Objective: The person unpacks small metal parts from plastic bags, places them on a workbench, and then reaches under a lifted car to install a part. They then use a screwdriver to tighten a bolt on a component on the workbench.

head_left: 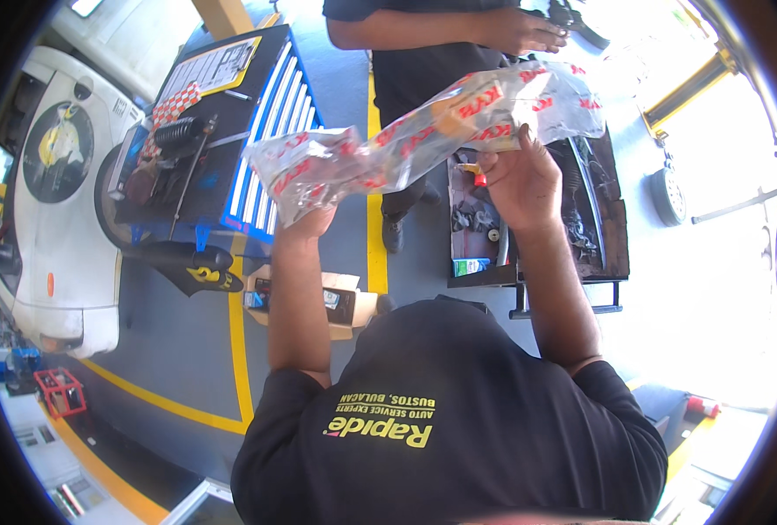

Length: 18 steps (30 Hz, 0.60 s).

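Observation:
A long, crumpled clear plastic bag (397, 149) with red print stretches between my raised hands. My left hand (312, 226) grips its lower left end, the fingers mostly covered by the plastic. Toward the other end, my right hand (528, 179) holds the bag from below with the thumb against it and the palm showing. A tan-orange patch shows through the middle of the bag; what it is I cannot make out.
A co-worker (414, 74) stands opposite, handling a dark metal part (565, 16). At left are a blue tool cabinet (274, 131) with a clipboard (217, 66) and a white car (69, 227). A cart (616, 236) with parts stands right; an open cardboard box (366, 306) lies below.

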Motion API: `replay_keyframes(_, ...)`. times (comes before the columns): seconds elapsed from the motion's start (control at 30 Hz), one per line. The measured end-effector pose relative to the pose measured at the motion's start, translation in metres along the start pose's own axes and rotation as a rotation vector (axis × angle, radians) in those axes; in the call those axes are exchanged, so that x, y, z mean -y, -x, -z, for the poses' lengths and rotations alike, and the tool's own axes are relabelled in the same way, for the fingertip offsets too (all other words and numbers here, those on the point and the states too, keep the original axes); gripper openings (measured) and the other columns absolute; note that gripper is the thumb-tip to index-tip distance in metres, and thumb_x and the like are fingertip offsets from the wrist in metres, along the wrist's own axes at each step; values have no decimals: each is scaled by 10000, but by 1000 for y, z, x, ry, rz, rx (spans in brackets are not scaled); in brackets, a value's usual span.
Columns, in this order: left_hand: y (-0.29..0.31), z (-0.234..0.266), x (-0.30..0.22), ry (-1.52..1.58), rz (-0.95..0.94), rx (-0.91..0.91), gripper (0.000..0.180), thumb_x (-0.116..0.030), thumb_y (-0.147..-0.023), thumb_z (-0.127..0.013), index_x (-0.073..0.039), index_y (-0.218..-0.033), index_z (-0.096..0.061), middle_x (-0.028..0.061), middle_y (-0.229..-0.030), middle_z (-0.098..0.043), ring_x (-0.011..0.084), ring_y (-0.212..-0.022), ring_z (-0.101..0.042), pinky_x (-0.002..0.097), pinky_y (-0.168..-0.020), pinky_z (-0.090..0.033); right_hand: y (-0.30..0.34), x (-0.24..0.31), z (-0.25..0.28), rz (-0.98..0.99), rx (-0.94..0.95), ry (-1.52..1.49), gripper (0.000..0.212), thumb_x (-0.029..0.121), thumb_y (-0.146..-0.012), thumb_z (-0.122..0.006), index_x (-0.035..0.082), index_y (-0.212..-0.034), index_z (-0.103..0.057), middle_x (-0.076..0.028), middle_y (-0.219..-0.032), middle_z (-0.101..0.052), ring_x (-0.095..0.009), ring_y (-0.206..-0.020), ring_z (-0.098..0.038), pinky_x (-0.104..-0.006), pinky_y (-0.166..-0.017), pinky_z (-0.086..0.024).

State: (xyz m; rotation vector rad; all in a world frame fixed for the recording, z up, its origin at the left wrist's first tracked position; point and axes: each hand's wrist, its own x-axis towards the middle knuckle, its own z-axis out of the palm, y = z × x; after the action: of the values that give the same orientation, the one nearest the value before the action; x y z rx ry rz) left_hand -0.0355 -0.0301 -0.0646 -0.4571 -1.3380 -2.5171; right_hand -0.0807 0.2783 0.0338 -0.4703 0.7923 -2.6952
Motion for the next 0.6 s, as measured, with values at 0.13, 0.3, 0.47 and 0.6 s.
replay_keyframes(0.13, -4, -2, 5, 165, 71, 11, 569, -91, -866, -838, -92, -1388, -612, 59, -1320, -679, 229, -1242, -647, 402, -1072, -552, 5, -18, 1, 1, 12, -16, 389, 267, -1038, -595, 71, -1368, -534, -90, -1302, -655, -249, -1209, -638, -407, -968, -542)
replay_keyframes(0.3, 6, -11, 33, -57, 61, -113, 441, -141, -941, -790, -98, -1351, -633, 61, -1292, -676, 198, -1200, -653, 387, -1063, -536, 21, -60, -14, -524, -121, 573, 330, 342, -1073, -573, 52, -1216, -637, -102, -1117, -729, -212, -1049, -708, -392, -895, -565)
replay_keyframes(0.47, 8, -18, 46, -33, 299, -203, 301, -154, -1012, -715, -100, -1296, -632, 62, -1241, -665, 171, -1126, -651, 381, -1033, -503, 16, -76, -28, -344, -58, 998, 293, 278, -1039, -640, -11, -1062, -682, -73, -877, -751, -148, -763, -729, -311, -711, -578)
replay_keyframes(0.6, 8, -34, 42, -800, 70, -100, 204, -94, -1008, -638, -72, -1211, -649, 71, -1099, -673, 194, -973, -631, 337, -866, -512, 16, -79, -26, -239, -110, 1269, 274, 270, -996, -630, 13, -934, -701, -121, -826, -763, -238, -692, -747, -383, -694, -581)
